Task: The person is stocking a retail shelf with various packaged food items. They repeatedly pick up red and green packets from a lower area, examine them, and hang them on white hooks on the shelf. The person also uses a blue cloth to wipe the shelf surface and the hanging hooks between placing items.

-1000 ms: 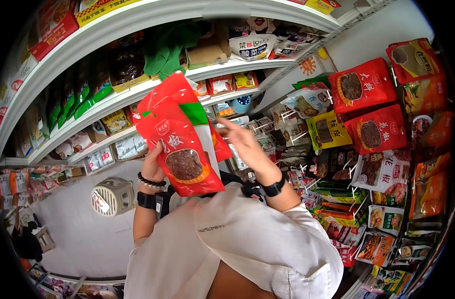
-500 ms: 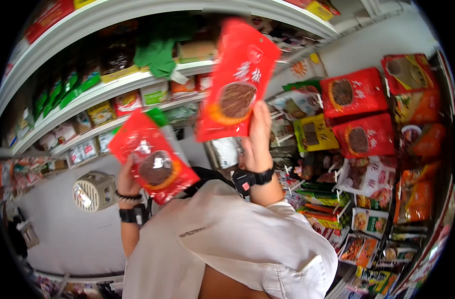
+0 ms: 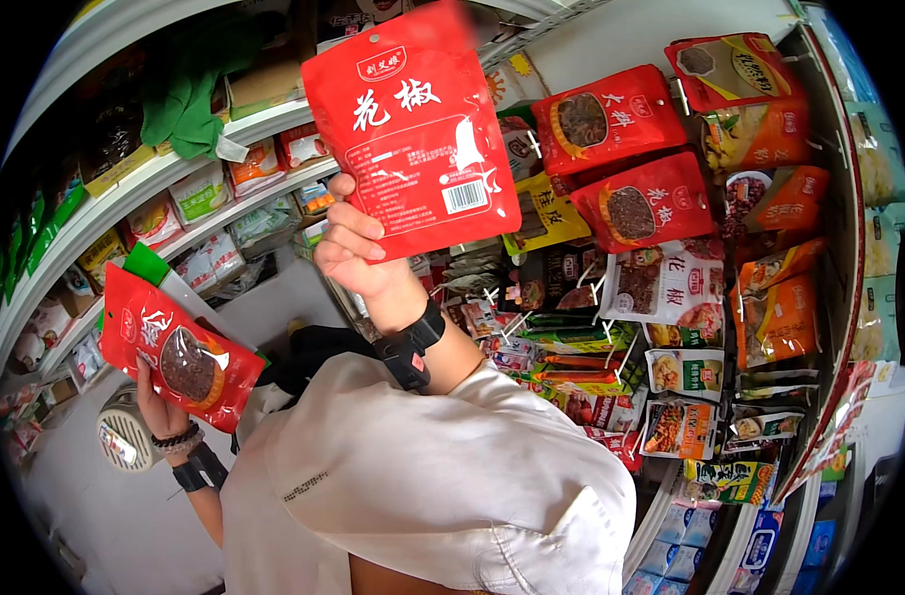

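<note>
Right hand point(image 3: 358, 253) gripping a red pouch point(image 3: 413, 124) raised high before the shelves point(image 3: 155, 183), left hand point(image 3: 160, 407) clasping a second red packet point(image 3: 180, 357) lower down, hanging packets point(image 3: 661, 198) to the right

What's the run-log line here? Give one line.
left hand: grips windowed red pouch | right hand: holds raised red pouch, back side showing | behind: hanging packets

white shirt point(image 3: 443, 486), black wristbands, beaded bracelet point(image 3: 178, 437)

A shop; shelves point(image 3: 175, 188) and hanging racks point(image 3: 671, 327) crowded with packaged goods.
</note>
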Demonstrator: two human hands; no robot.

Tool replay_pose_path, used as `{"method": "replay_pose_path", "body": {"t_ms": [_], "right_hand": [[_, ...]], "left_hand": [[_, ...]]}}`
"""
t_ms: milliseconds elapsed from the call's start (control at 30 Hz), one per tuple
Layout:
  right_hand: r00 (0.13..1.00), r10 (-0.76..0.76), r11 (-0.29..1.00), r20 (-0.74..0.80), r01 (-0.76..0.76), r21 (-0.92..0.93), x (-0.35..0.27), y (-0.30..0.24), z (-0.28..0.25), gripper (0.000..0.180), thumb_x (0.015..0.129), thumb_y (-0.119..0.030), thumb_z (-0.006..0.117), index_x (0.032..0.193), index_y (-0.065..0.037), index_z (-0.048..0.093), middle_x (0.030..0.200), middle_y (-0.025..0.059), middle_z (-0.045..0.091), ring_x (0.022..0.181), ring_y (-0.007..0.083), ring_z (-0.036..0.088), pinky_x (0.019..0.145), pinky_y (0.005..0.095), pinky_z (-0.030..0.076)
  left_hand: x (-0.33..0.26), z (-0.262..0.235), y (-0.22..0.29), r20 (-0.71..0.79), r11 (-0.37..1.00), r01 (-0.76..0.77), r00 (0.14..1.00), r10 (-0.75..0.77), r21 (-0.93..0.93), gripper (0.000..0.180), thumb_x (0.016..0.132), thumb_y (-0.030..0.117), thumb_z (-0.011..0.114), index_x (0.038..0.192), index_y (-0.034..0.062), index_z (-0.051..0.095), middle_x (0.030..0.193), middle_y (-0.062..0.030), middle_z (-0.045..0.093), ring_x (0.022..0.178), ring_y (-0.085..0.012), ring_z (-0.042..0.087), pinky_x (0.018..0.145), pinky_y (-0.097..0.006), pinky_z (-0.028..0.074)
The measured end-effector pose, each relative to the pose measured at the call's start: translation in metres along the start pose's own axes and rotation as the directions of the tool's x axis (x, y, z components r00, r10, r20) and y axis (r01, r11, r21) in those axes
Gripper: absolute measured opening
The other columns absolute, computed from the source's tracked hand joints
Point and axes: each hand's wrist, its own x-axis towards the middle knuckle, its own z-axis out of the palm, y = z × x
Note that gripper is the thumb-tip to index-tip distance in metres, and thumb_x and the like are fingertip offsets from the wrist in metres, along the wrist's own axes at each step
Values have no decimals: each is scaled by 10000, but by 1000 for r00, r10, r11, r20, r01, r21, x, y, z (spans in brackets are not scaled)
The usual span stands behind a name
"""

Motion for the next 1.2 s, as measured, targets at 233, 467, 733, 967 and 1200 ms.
{"method": "replay_pose_path", "body": {"t_ms": [233, 467, 733, 967, 1200], "right_hand": [[997, 55, 998, 62, -55, -11, -3, 6, 9, 321, 915, -335, 354, 1047, -63, 463, 569, -6, 449, 406, 80, 406, 603, 269, 367], [981, 110, 992, 162, -98, -79, -5, 12, 12, 366, 900, -371, 375, 1047, -40, 431, 570, 15, 481, 406, 85, 412, 581, 271, 368], [1000, 9, 974, 12, -6, -224, -18, 5, 24, 404, 880, -376, 409, 1062, -20, 468, 565, 20, 462, 388, 97, 374, 558, 259, 364], [454, -840, -300, 298, 69, -952, -75, -26, 104, 246, 931, -235, 454, 976, -10, 543, 798, 8, 555, 738, 67, 506, 656, 219, 424], [-119, -583, -631, 804, -558, -540, -184, -73, 138, 284, 940, -243, 432, 852, 11, 522, 677, 23, 507, 638, 74, 441, 566, 236, 376]], "left_hand": [[-2, -7, 0, 3, 999, -18, 1000, 18, 29, 384, 925, 239, 442, 1234, 14, 401, 1192, -118, 524, 1068, -230, 525, 938, -388, 412], [-7, -15, 1, 16, 1000, -7, 1000, 7, 10, 381, 935, 239, 414, 1249, 24, 386, 1212, -115, 512, 1087, -229, 515, 952, -393, 403], [1, -18, 4, -42, 994, 105, 994, -103, 34, 401, 920, 280, 444, 1225, 21, 422, 1179, -127, 534, 1051, -243, 538, 925, -401, 425], [18, -6, 8, -4, 989, 104, 995, -104, 101, 463, 918, 339, 431, 1262, 34, 380, 1245, -116, 479, 1108, -248, 481, 972, -420, 363], [66, 21, -4, 132, 933, 288, 938, -320, 217, 501, 911, 367, 433, 1285, 44, 352, 1268, -107, 453, 1117, -247, 467, 975, -418, 349]]}}
